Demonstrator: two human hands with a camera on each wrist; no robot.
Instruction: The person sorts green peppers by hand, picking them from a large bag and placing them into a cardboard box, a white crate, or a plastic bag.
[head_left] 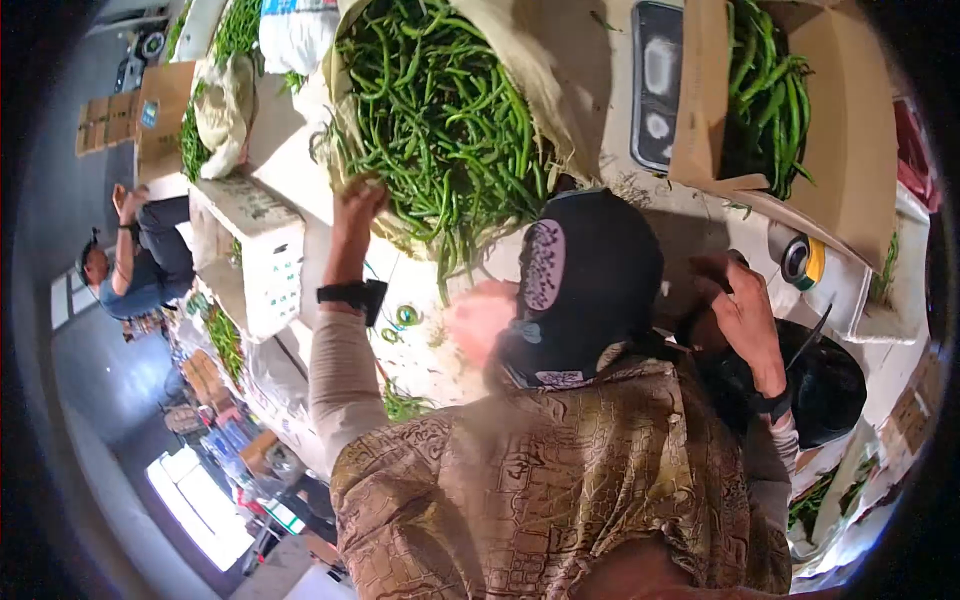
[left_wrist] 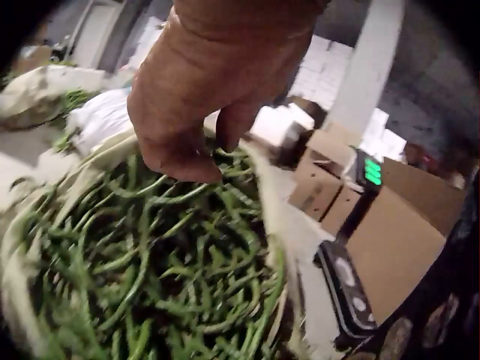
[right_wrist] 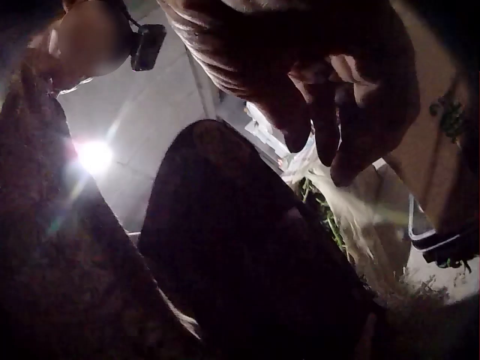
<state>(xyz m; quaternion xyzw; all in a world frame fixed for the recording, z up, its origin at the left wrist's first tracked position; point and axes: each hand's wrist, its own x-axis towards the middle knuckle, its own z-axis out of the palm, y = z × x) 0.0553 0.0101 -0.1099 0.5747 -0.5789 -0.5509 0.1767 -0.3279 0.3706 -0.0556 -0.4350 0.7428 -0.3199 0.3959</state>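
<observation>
My left hand (head_left: 358,205) is over the near left rim of a cloth sack (head_left: 550,100) full of long green chili peppers (head_left: 430,120). In the left wrist view, the left hand (left_wrist: 217,90) points down, with thumb and forefinger apart and the forefinger right at the peppers (left_wrist: 180,262). Nothing shows held in it. Beside the dark trouser knee (head_left: 590,290), my right hand (head_left: 742,315) is raised on the right. The right wrist view shows the right hand's fingers (right_wrist: 345,135) loosely bent, with nothing between them, in dim light.
On the right stands an open cardboard box (head_left: 840,130) with more peppers (head_left: 770,110). A black scale (head_left: 655,85) lies between sack and box; its green display (left_wrist: 373,172) is lit. A tape roll (head_left: 797,260) is near the box. At left are a white crate (head_left: 280,265) and another person (head_left: 150,255).
</observation>
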